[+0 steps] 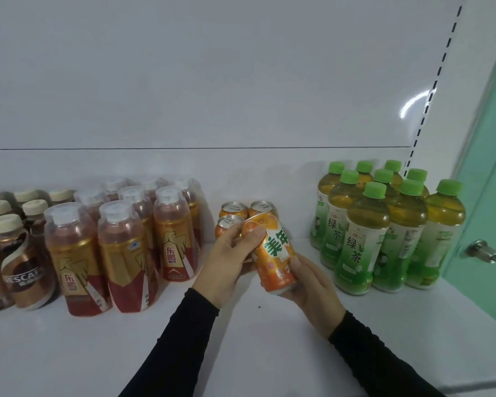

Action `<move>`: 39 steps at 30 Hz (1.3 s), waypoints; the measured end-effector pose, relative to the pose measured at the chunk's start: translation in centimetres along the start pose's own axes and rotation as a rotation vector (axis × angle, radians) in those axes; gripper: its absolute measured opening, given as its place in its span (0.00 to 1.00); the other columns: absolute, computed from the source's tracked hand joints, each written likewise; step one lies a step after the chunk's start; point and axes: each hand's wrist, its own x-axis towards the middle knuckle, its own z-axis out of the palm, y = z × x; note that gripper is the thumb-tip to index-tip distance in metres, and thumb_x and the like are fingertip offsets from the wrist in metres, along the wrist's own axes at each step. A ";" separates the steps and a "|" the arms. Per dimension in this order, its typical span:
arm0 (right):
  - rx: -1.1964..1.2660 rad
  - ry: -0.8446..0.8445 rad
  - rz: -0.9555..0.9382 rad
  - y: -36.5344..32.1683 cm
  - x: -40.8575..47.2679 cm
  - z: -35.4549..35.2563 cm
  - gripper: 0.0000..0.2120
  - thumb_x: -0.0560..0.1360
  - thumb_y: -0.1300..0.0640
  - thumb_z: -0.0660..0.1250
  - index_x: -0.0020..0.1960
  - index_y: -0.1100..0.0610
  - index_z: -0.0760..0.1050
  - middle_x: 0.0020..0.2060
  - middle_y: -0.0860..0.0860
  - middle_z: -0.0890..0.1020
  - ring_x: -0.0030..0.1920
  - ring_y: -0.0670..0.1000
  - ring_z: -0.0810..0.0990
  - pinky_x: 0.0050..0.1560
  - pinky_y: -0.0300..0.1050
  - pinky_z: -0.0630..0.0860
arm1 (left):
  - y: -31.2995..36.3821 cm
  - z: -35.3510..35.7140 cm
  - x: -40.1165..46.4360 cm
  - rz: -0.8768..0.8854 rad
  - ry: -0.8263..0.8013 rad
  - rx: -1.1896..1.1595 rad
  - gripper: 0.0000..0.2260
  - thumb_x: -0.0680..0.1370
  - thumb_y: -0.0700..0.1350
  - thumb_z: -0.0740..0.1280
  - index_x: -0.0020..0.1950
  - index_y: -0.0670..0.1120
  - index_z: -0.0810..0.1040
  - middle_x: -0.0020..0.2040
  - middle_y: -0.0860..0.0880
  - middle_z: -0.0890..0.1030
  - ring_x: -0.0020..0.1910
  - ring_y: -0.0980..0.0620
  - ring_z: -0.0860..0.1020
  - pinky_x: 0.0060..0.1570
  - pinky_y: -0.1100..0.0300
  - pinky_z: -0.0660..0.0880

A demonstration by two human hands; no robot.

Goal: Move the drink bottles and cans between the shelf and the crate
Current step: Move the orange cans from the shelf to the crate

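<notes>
An orange soda can (274, 250) with a green and white label is held tilted above the white shelf (241, 353), its top leaning away from me. My left hand (226, 262) grips its upper part, thumb across the rim. My right hand (312, 285) cups its bottom end from below. Three more orange cans (232, 210) stand upright on the shelf just behind the held can. No crate is in view.
Green tea bottles (364, 239) with green caps crowd the shelf's right side. Red and gold drink bottles (121, 247) stand left of the cans, brown coffee bottles (23, 267) at the far left. A green door with a metal knob (483, 250) lies to the right.
</notes>
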 end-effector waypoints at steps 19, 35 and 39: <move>0.045 0.040 -0.078 -0.1 0.1 0.1 0.42 0.59 0.33 0.78 0.65 0.54 0.74 0.56 0.54 0.84 0.55 0.57 0.84 0.49 0.47 0.81 | 0.3 0.2 -0.1 -0.031 0.046 -0.083 0.20 0.74 0.51 0.70 0.65 0.48 0.77 0.54 0.46 0.85 0.48 0.51 0.85 0.39 0.62 0.79; -0.233 0.096 -0.199 -0.2 -0.4 0.1 0.29 0.64 0.49 0.80 0.61 0.45 0.72 0.55 0.45 0.82 0.53 0.47 0.84 0.49 0.40 0.80 | 0.3 -0.2 -0.1 0.055 0.088 -0.045 0.20 0.75 0.54 0.70 0.65 0.49 0.78 0.55 0.46 0.85 0.53 0.47 0.85 0.46 0.58 0.80; -0.078 0.030 -0.138 -0.5 -0.3 0.3 0.40 0.59 0.33 0.79 0.64 0.52 0.74 0.57 0.48 0.84 0.56 0.52 0.84 0.51 0.45 0.81 | 0.5 -0.1 0.0 0.017 0.066 -0.111 0.24 0.73 0.58 0.69 0.64 0.47 0.79 0.52 0.45 0.85 0.50 0.49 0.83 0.43 0.58 0.78</move>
